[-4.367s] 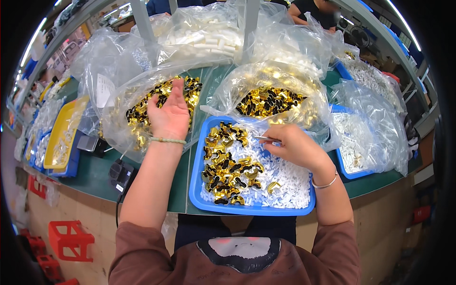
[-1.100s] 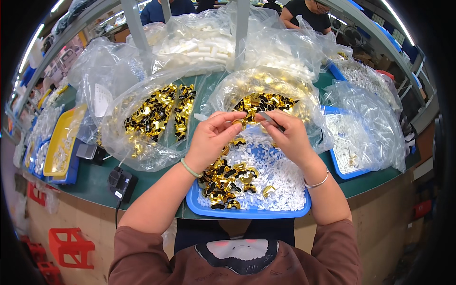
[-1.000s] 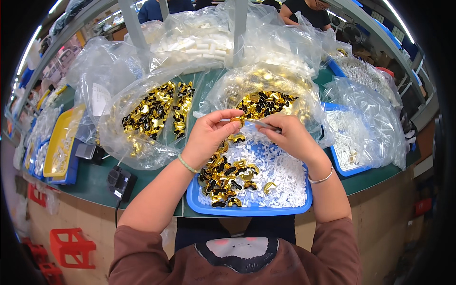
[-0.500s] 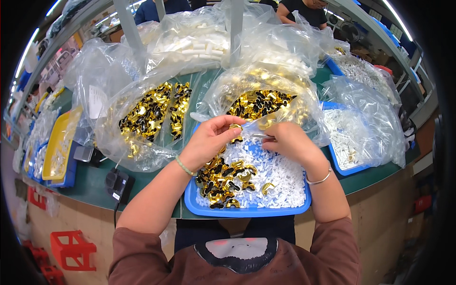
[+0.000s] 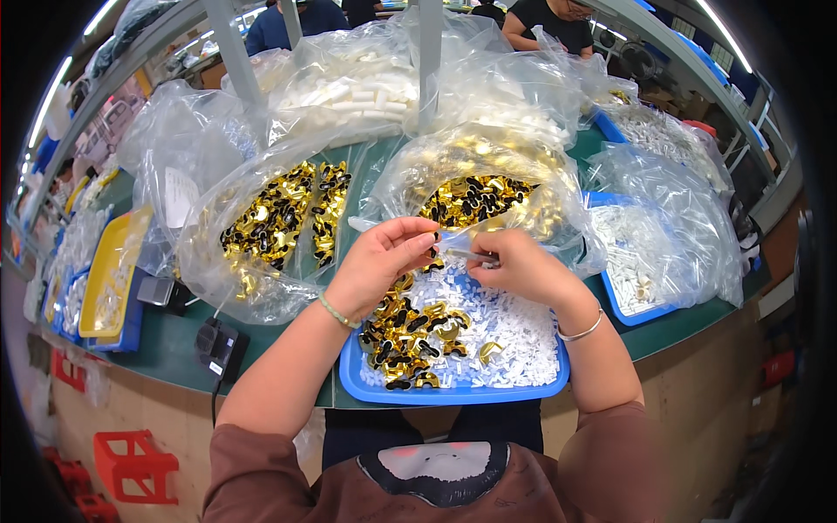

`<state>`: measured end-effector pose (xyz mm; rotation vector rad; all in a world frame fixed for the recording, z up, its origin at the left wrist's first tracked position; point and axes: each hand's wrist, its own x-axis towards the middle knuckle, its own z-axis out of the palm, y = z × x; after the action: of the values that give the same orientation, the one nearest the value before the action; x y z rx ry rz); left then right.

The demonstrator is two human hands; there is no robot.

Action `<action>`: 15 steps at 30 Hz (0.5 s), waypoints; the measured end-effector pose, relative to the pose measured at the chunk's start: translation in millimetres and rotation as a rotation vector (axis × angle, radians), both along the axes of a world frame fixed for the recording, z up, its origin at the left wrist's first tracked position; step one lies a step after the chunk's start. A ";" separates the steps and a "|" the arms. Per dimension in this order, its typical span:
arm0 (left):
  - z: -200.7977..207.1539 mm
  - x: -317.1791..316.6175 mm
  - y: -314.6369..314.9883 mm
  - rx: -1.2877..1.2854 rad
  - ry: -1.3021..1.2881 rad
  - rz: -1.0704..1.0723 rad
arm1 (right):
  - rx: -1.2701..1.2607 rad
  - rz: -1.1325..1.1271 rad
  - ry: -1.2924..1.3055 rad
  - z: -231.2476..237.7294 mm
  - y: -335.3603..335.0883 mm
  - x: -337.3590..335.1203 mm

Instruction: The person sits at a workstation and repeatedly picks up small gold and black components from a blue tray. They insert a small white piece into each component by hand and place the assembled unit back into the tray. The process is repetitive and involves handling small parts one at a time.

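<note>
My left hand [image 5: 381, 261] and my right hand [image 5: 514, 266] meet above a blue tray [image 5: 453, 394] and pinch a small white tube-shaped part [image 5: 466, 254] between their fingertips. The tray holds several gold-and-black pieces [image 5: 410, 336] on its left side and a heap of small white parts [image 5: 514, 336] on its right. A green band is on my left wrist and a thin bangle on my right.
Clear bags of gold-and-black pieces lie beyond the tray, one at the left [image 5: 275, 222] and one in the middle [image 5: 475, 196]. Bags of white parts [image 5: 349, 87] fill the back. A second blue tray [image 5: 636, 270] sits right, a yellow tray [image 5: 109, 270] left, a black adapter [image 5: 218, 344] near the bench edge.
My left hand came back from the left bag of gold pieces and joined my right hand over the blue tray. Both hands now work a small white part together.
</note>
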<state>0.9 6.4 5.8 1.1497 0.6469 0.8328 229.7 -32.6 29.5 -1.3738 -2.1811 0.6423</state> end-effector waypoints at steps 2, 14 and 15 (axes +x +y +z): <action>0.2 -0.1 0.6 -0.019 -0.007 -0.028 | -0.077 0.007 0.079 2.9 -1.7 0.9; -2.3 -1.1 3.0 -0.038 -0.022 -0.053 | 0.017 -0.005 -0.188 2.0 0.9 8.9; -3.0 -1.7 3.1 -0.037 -0.019 -0.046 | 0.030 -0.035 -0.157 2.7 1.1 6.4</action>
<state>-0.8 9.5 2.9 1.1179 0.6159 0.7888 236.1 -31.4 32.2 -1.4876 -2.2727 0.5018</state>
